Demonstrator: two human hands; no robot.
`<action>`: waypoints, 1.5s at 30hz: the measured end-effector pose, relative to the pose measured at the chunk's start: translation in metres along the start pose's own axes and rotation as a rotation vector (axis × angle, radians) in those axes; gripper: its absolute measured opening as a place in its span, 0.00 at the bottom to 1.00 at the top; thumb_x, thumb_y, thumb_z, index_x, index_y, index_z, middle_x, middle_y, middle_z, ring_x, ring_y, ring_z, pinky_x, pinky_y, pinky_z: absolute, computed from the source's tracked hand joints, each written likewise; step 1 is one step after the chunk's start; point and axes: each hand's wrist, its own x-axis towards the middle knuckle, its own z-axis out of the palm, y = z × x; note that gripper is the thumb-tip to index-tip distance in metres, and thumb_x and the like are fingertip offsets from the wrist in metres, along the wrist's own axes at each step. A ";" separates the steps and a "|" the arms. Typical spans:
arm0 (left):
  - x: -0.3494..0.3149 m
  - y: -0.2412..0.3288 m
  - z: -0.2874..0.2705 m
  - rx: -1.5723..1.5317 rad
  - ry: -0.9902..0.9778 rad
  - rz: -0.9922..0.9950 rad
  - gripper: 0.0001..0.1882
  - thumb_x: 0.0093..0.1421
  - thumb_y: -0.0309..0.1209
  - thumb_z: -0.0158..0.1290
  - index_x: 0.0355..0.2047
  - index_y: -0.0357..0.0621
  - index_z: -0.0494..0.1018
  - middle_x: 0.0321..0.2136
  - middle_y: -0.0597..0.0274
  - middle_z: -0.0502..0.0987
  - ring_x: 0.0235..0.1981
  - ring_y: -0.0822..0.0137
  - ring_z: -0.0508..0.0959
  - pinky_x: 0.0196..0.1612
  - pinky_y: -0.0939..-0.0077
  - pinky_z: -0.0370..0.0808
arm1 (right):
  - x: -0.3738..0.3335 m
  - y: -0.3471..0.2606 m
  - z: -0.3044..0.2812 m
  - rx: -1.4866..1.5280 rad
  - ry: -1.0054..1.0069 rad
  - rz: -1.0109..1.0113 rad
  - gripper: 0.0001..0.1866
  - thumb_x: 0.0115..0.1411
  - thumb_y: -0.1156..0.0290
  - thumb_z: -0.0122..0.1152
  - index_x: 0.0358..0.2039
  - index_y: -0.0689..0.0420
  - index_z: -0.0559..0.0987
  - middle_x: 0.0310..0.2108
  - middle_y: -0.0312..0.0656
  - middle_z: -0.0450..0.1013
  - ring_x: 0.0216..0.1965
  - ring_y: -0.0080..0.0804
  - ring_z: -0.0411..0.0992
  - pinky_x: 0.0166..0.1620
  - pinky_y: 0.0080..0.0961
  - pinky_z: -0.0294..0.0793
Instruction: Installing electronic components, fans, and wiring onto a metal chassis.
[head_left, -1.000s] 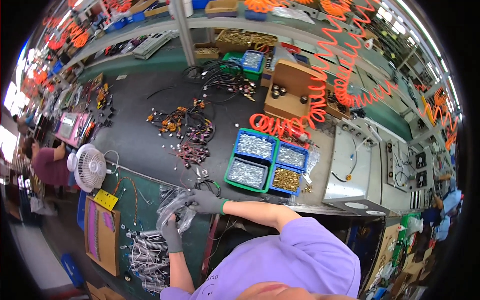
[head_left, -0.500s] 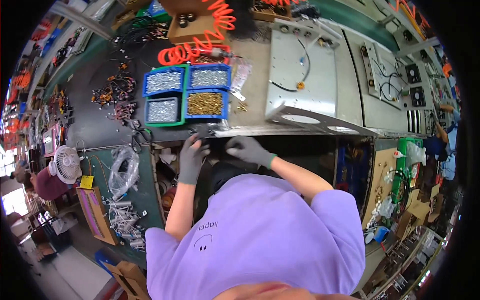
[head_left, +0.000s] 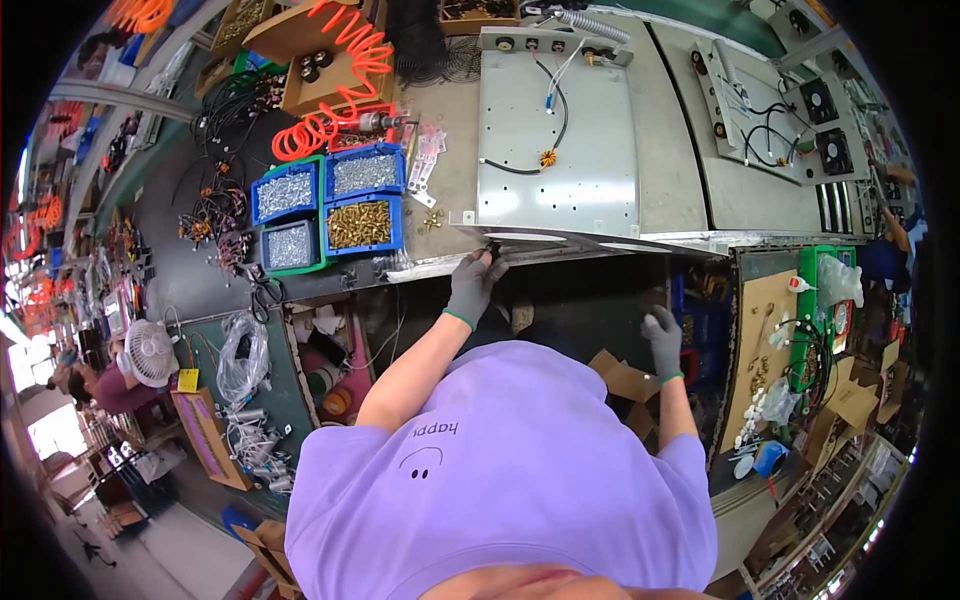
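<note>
My left hand (head_left: 470, 288), in a grey glove with a green cuff, is at the bench's front edge, by the left end of the metal panel's front flange (head_left: 540, 243). Its fingers are pinched together, with a small dark piece at the tips that I cannot make out. A flat metal panel (head_left: 600, 190) lies on the bench beyond, bearing a black cable with an orange tie (head_left: 547, 158). My right hand (head_left: 663, 340), gloved alike, is apart from the panel, below the bench edge near blue bins (head_left: 700, 325). Its fingers are loosely bent, slightly blurred, with nothing visible in them.
Blue trays of silver screws (head_left: 285, 195) and brass screws (head_left: 360, 225) stand left of the panel. Behind them lies a power screwdriver (head_left: 372, 122) with a coiled orange hose (head_left: 340, 70). A second panel with fans (head_left: 770, 110) is at the right. An opened carton (head_left: 630, 385) sits below the bench.
My left hand has moved right to the panel's flange. My right hand has swung away to the right, below the bench. The panel's front flange now lies more along the bench edge.
</note>
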 end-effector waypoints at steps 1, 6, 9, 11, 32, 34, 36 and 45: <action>0.000 -0.001 0.005 -0.019 -0.010 0.033 0.13 0.61 0.24 0.44 0.46 0.37 0.63 0.39 0.61 0.67 0.40 0.65 0.72 0.47 0.66 0.74 | 0.010 0.003 -0.008 0.017 0.048 -0.030 0.22 0.56 0.70 0.59 0.50 0.64 0.70 0.41 0.42 0.72 0.35 0.24 0.70 0.37 0.20 0.71; 0.004 0.000 0.019 -0.120 0.037 0.006 0.05 0.60 0.22 0.42 0.37 0.38 0.63 0.35 0.63 0.66 0.35 0.67 0.73 0.42 0.66 0.77 | 0.046 -0.063 -0.034 -0.023 0.171 -0.206 0.19 0.57 0.69 0.58 0.47 0.64 0.72 0.39 0.39 0.72 0.36 0.24 0.69 0.39 0.20 0.70; 0.007 -0.002 0.025 -0.090 0.114 0.000 0.07 0.59 0.23 0.44 0.39 0.38 0.64 0.33 0.63 0.67 0.34 0.68 0.73 0.40 0.69 0.77 | 0.083 -0.118 -0.051 -0.027 0.138 -0.231 0.18 0.57 0.69 0.59 0.47 0.64 0.73 0.40 0.41 0.72 0.37 0.23 0.71 0.40 0.21 0.72; 0.006 -0.008 0.021 0.092 0.073 0.121 0.08 0.59 0.24 0.45 0.39 0.39 0.65 0.32 0.64 0.68 0.33 0.69 0.73 0.38 0.72 0.77 | 0.110 -0.165 -0.041 0.045 0.097 -0.269 0.21 0.57 0.68 0.58 0.49 0.66 0.71 0.43 0.43 0.71 0.42 0.26 0.70 0.43 0.21 0.72; 0.000 0.002 0.099 0.092 0.501 0.151 0.11 0.63 0.38 0.45 0.37 0.46 0.73 0.28 0.70 0.73 0.24 0.77 0.73 0.26 0.83 0.74 | 0.149 -0.180 0.291 -0.685 -1.572 -0.645 0.18 0.54 0.70 0.54 0.47 0.59 0.72 0.42 0.48 0.73 0.43 0.40 0.72 0.49 0.31 0.69; 0.002 -0.004 0.094 0.080 0.526 0.155 0.12 0.63 0.38 0.45 0.38 0.46 0.72 0.30 0.69 0.73 0.27 0.76 0.73 0.30 0.81 0.74 | 0.148 -0.174 0.295 -0.675 -1.571 -0.623 0.18 0.53 0.70 0.54 0.46 0.58 0.73 0.42 0.48 0.73 0.44 0.41 0.72 0.49 0.31 0.69; 0.004 -0.003 0.092 0.068 0.545 0.163 0.13 0.63 0.39 0.44 0.40 0.45 0.71 0.32 0.67 0.72 0.30 0.75 0.73 0.33 0.79 0.75 | 0.151 -0.174 0.298 -0.653 -1.620 -0.582 0.19 0.53 0.70 0.55 0.46 0.58 0.73 0.42 0.48 0.73 0.43 0.41 0.72 0.48 0.31 0.70; 0.004 0.001 0.091 0.113 0.508 0.168 0.11 0.63 0.38 0.45 0.39 0.47 0.71 0.32 0.69 0.71 0.31 0.76 0.72 0.31 0.80 0.73 | 0.138 -0.182 0.308 -0.802 -1.519 -0.544 0.16 0.57 0.65 0.52 0.44 0.58 0.74 0.39 0.48 0.74 0.42 0.42 0.72 0.46 0.32 0.70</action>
